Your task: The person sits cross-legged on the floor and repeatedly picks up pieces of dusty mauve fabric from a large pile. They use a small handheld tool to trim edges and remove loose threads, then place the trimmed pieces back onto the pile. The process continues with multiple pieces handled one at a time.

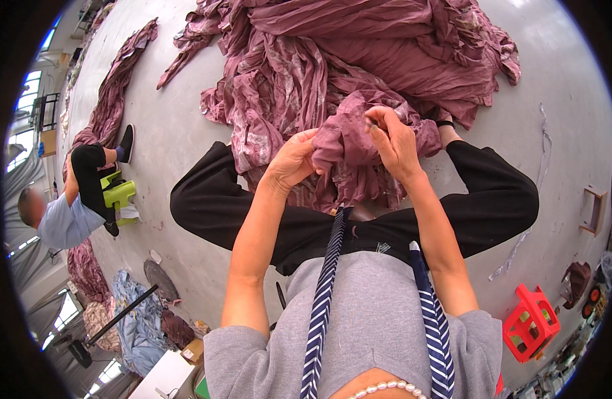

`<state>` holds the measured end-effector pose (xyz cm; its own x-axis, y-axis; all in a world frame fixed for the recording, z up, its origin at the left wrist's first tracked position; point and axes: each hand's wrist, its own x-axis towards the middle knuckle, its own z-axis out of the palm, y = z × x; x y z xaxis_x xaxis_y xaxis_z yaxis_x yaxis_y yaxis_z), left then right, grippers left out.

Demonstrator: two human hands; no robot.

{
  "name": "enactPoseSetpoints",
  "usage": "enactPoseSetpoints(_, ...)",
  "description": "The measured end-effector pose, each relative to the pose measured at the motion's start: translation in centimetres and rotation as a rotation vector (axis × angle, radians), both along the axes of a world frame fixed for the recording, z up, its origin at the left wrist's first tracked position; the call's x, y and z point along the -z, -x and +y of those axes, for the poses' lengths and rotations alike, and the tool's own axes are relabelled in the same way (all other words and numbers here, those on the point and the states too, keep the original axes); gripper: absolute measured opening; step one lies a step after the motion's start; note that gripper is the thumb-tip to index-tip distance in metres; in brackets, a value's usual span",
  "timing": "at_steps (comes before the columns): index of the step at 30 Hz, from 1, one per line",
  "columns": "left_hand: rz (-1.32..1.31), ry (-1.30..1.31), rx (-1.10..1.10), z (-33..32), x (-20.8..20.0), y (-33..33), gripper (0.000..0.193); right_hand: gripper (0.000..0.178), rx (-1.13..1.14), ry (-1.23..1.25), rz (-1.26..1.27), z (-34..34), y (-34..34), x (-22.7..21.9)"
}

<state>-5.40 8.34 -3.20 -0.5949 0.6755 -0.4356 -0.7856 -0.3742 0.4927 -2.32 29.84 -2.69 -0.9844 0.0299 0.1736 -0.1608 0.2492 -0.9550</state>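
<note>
A bunched piece of mauve fabric [347, 135] is raised over my lap. My left hand [293, 161] grips its left side, thumb and fingers closed on the cloth. At the right edge of the bunch, my right hand [395, 145] is closed in a pinch, its fingertips drawn together. A small dark spot shows at those fingertips, too small to name. The held cloth runs down into a large heap of mauve fabric [385, 43] with pale patterned parts, spread on the floor between and beyond my legs.
At left, another person [70, 216] sits on a green stool [120, 193] beside a long strip of mauve cloth [116, 83]. Blue fabric [133, 309] lies at lower left. A red plastic stool [532, 322] stands at right, near a pale strip [544, 143] on the grey floor.
</note>
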Motion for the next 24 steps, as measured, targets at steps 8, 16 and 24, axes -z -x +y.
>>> enactPoseSetpoints(8,-0.006,-0.046,0.026,0.1,-0.1,0.1,0.024,0.026,-0.003,-0.048,0.088,-0.1,-0.6,1.0)
enactPoseSetpoints(16,-0.007,-0.024,0.090,0.4,-0.8,0.1,0.026,0.027,-0.089,-0.139,0.278,-0.3,0.6,0.5)
enactPoseSetpoints(24,0.009,0.023,0.069,0.1,-1.3,0.2,0.020,0.025,0.111,0.073,0.129,0.4,0.0,0.4)
